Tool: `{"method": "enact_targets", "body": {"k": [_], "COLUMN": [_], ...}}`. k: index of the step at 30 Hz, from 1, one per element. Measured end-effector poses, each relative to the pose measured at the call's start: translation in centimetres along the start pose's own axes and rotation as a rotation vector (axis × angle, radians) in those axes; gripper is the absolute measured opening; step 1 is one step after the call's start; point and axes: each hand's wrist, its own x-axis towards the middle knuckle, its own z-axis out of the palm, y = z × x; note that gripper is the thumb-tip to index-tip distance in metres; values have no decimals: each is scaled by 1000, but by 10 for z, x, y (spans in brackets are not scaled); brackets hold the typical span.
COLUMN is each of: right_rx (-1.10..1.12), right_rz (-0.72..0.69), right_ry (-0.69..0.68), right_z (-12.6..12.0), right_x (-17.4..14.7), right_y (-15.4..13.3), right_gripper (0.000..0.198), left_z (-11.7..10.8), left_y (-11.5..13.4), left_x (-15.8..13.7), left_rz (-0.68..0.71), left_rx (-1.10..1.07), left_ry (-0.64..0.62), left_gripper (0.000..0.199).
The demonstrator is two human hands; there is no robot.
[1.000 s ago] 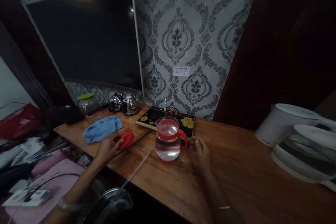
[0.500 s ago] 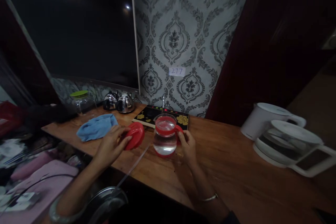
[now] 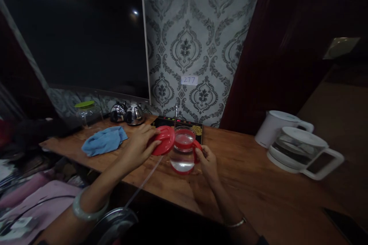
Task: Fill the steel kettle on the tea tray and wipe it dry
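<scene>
A clear glass pitcher (image 3: 183,157) with a red rim, base and handle stands on the wooden counter, with water in it. My right hand (image 3: 208,162) is closed around its red handle. In my left hand (image 3: 143,142) is a round red lid (image 3: 165,141), tilted and pinched between thumb and fingers. The lid is beside the pitcher's rim on the left, overlapping its edge in view; whether they touch I cannot tell. Behind the pitcher sits a black cooktop panel (image 3: 198,129) with gold flowers, partly hidden by the lid and pitcher.
A blue cloth (image 3: 104,141) lies left on the counter (image 3: 235,164). Behind it stand two shiny kettles (image 3: 134,115) and a glass jar (image 3: 86,115) with a green lid. At right are a white kettle (image 3: 273,128) and a glass carafe (image 3: 296,149). A thin tube (image 3: 145,180) hangs over the front edge.
My left hand has brought the red lid rightward and up, to the pitcher's rim. My right hand stays on the handle. The camera view has shifted slightly.
</scene>
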Motion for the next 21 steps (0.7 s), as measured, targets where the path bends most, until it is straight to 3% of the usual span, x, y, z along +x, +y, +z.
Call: {"method": "enact_targets", "body": {"k": [5,11,16,21], "right_rx": [-19,-14,5,-17], "right_rz": [16,44,49,46], "right_ry": [-4,-13,-23,-10], "right_z": [-23,-45,-51,-52], "right_x": [-12,-22,-22,-21], "right_y": [-9,-17,-15,-11], "right_gripper": [30,32,30,32], "left_z": [11,42,65,72], "left_y": [15,33,40,37], "left_x": [30,71,91,98], "left_rz": [114,258,327,370], "left_rx": [-45,-65,-15,24], "left_ry": [-36,-115,-234,-294], "left_gripper": [21,19,19,19]}}
